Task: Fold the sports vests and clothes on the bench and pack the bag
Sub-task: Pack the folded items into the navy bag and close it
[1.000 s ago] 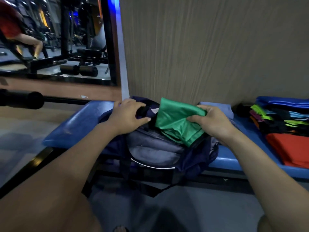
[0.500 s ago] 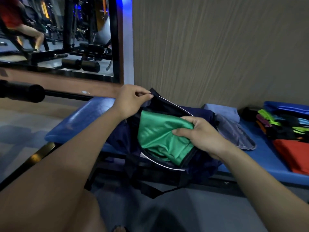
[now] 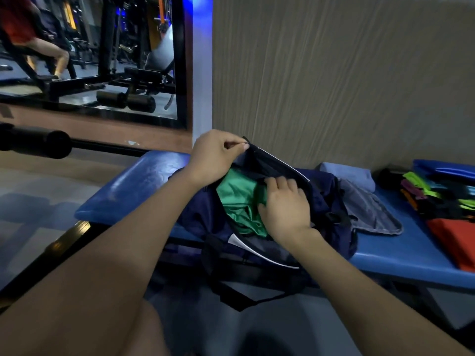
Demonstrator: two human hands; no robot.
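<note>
A navy sports bag [image 3: 200, 222] lies open on the blue bench [image 3: 133, 186] in front of me. My left hand [image 3: 214, 156] pinches the far rim of the bag's opening and holds it up. A folded green vest [image 3: 239, 201] sits inside the opening. My right hand [image 3: 285, 206] lies on the vest inside the bag, fingers bent over its right edge. To the right on the bench are a folded red garment [image 3: 452, 232] and a pile of green, black and purple vests [image 3: 431, 191].
A grey fabric piece [image 3: 372, 211] and a folded light-blue cloth [image 3: 347, 173] lie just right of the bag. A blue folded item [image 3: 444, 169] rests at the far right. A wood-grain wall [image 3: 334, 73] backs the bench; a mirror [image 3: 90, 55] and a black bar [image 3: 33, 143] are on the left.
The bag's flap was lifted open by my left hand, and my right hand has pushed the green vest down from above the bag into its opening.
</note>
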